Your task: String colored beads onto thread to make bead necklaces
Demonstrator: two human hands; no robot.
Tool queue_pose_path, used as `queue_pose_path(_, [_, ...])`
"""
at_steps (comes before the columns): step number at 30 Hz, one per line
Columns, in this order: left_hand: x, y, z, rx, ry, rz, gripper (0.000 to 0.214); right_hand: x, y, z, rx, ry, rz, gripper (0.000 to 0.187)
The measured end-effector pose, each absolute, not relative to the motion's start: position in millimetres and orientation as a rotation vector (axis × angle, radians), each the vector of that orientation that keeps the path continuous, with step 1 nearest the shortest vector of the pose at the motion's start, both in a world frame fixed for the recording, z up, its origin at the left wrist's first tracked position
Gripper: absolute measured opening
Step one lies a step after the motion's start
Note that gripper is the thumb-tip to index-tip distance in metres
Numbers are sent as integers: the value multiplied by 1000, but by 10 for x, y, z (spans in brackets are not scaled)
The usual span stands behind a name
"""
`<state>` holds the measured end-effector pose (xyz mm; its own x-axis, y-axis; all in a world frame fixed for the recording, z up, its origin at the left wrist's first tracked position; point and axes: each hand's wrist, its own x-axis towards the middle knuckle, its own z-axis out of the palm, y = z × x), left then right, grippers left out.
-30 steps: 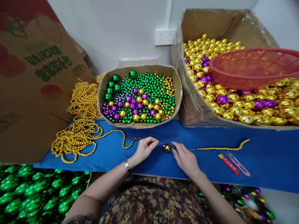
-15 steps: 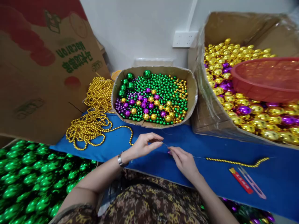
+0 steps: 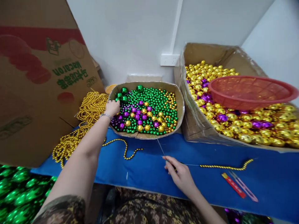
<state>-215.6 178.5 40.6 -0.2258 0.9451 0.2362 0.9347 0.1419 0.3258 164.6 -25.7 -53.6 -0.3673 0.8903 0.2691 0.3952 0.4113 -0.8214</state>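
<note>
My left hand [image 3: 112, 107], with a bracelet at the wrist, reaches into the left end of the cut-down carton [image 3: 182, 113], beside the large green beads [image 3: 124, 91]. Its fingertips are hidden, so whether it grasps a bead does not show. Over the blue cloth, my right hand [image 3: 179, 174] pinches a thin pale thread [image 3: 161, 147]. The thread rises toward the carton and also runs right to a short strand of gold beads [image 3: 221, 167] lying on the cloth. Small green, purple and gold beads fill the carton.
Gold bead chains [image 3: 90, 109] lie heaped at left, before a large printed box [image 3: 46, 102]. A red basket [image 3: 233, 101] rests on gold and purple beads in the right carton [image 3: 190, 130]. Pink tweezers [image 3: 246, 189] and a red packet [image 3: 234, 186] lie at front right.
My left hand has left the thread near my right hand and moved up and left into the carton. My right hand still holds the thread. The camera view has shifted.
</note>
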Motion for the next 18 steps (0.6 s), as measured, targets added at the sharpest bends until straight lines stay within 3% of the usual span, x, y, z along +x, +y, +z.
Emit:
queue_pose_path(4, [-1885,1556,380,1745,2084,1027,27,1591,-286,-508,-1077,-1956,787,22])
queue_pose_path(8, [-1354,1051,269,1163,1316,1376,29,1542,-286,-458,-1029,-1960,651,18])
queue_pose_path(12, [-893,593,184,740,895,1377,30,1546,-291,-420,-999,-1976,515,19])
queue_pose_path(18, [-697,430,145,761,873,1327,30,1618,-342,-378,-1037,-1987,445,21])
